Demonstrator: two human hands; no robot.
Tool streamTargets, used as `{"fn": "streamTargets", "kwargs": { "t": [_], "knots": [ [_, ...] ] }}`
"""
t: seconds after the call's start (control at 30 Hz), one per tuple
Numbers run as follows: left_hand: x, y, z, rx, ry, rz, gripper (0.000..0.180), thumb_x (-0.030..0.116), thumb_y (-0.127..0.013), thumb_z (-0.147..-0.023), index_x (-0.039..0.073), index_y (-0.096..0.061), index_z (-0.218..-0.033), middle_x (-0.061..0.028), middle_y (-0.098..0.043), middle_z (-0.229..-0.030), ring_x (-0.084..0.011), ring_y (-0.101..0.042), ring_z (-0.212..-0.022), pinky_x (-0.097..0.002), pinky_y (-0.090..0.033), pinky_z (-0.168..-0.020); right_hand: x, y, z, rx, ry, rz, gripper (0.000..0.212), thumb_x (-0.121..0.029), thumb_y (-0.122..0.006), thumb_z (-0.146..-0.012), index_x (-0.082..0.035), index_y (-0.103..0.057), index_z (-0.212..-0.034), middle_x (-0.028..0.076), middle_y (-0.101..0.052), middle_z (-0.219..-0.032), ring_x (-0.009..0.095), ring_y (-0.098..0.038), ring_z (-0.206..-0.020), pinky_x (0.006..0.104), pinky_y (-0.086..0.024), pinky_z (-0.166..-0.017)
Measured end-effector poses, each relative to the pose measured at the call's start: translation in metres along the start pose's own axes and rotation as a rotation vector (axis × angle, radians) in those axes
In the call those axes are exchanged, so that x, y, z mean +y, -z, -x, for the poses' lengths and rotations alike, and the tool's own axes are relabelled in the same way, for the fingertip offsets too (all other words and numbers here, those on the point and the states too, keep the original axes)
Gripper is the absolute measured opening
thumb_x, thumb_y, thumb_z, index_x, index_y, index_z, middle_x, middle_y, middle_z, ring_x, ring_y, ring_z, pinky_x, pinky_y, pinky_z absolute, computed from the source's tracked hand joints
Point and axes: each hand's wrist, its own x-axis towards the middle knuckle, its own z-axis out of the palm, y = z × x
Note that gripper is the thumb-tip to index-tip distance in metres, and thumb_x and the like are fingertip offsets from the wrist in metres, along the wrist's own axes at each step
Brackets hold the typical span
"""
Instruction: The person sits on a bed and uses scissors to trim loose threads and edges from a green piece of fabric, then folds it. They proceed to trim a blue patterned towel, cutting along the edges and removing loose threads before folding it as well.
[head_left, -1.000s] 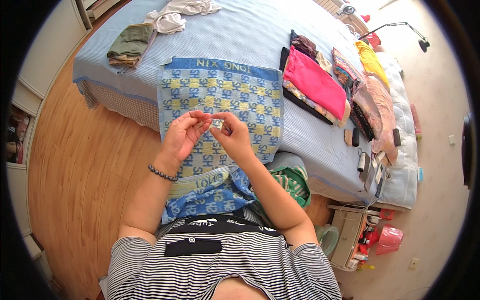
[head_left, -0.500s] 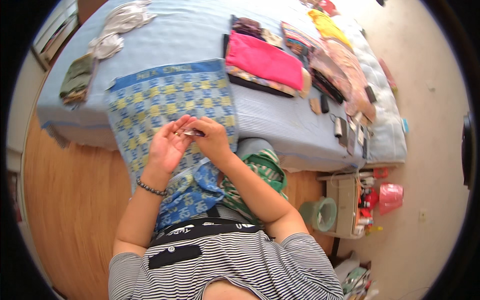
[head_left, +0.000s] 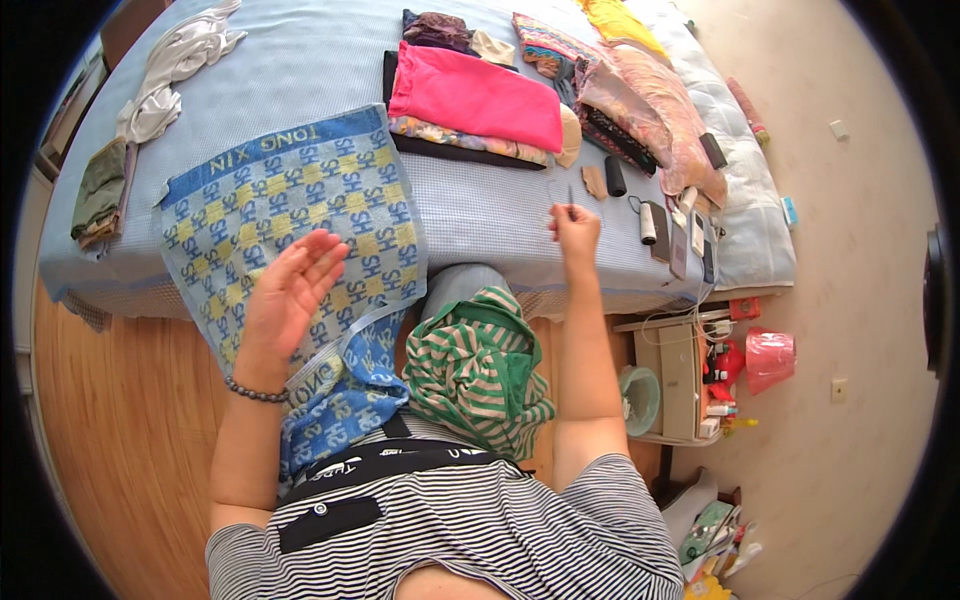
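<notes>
My left hand (head_left: 290, 292) is held palm up over the blue and yellow checked towel (head_left: 213, 215), fingers stretched out and nothing seen in it. The towel hangs from the bed down across my lap. Out over the bed's edge on the right, my right hand (head_left: 577, 232) pinches a small slim dark tool (head_left: 571, 194) with a thin tip pointing away from me; its exact kind is too small to tell. A green and pale striped garment (head_left: 475, 355) lies bunched on my lap beside the towel.
The bed's blue cover (head_left: 460, 210) carries pink folded cloth (head_left: 480, 100), other folded clothes, a black cylinder (head_left: 614, 175), a brown piece (head_left: 594, 183) and phones (head_left: 678, 250). A grey-white garment (head_left: 185, 55) lies far left. Right of me stand a pale bin (head_left: 640, 400) and a small cabinet (head_left: 665, 380).
My hands were together over the towel, the right holding the slim tool at the left palm. The right has moved away to the right with it; the left has shifted slightly left.
</notes>
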Motion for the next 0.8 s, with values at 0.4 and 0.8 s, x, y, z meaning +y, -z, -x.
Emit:
{"fn": "streamTargets", "kwargs": {
  "t": [0.4, 0.8],
  "knots": [
    [0.056, 0.068, 0.054, 0.219, -0.183, -0.066, 0.033, 0.014, -0.046, -0.097, -0.003, -0.049, -0.125, -0.015, -0.055, -0.124, -0.0245, -0.055, -0.115, -0.0358, -0.046, -0.101, 0.029, 0.031, -0.015, 0.184, 0.044, 0.117, 0.018, -0.015, -0.076, -0.074, 0.0, -0.065, -0.071, -0.001, -0.055, -0.061, 0.007, -0.044, -0.056, 0.0241, -0.037, -0.054],
    [0.029, 0.109, 0.136, 0.39, -0.137, -0.984, 0.022, 0.017, -0.06, -0.091, 0.003, -0.062, -0.107, -0.0022, -0.06, -0.102, -0.0113, -0.055, -0.089, -0.0259, -0.046, -0.08, -0.075, -0.096, 0.136, -0.868, 0.374, 0.081, 0.025, -0.001, -0.054, -0.088, -0.005, -0.065, -0.109, 0.005, -0.056, -0.087, 0.017, -0.056, -0.078, 0.0276, -0.046, -0.071]
  ]
}}
